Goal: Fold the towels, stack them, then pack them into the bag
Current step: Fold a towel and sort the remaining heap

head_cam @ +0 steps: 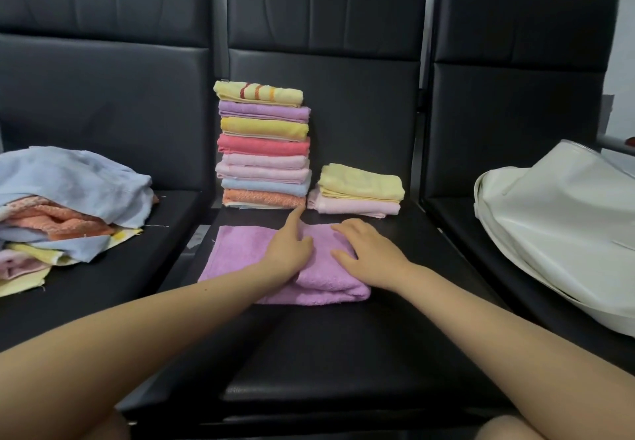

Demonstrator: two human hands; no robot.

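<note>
Pressing down on the purple towel [240,254], I have both hands flat on it in the middle of the black centre seat [343,353]. My left hand [288,250] lies with fingers relaxed and the index finger stretched forward toward the tall stack; my right hand [369,254] rests spread over the folded-over right part of the towel, holding nothing. The towel's right half is doubled onto itself, while its left half lies single and flat.

Just behind it stands the tall stack of folded towels [263,146], with a yellow striped one on top. Beside that, to the right, sits a short stack [357,190], yellow over pink. On the left seat lies a heap of unfolded towels [68,199]. On the right seat rests the white bag [563,226].
</note>
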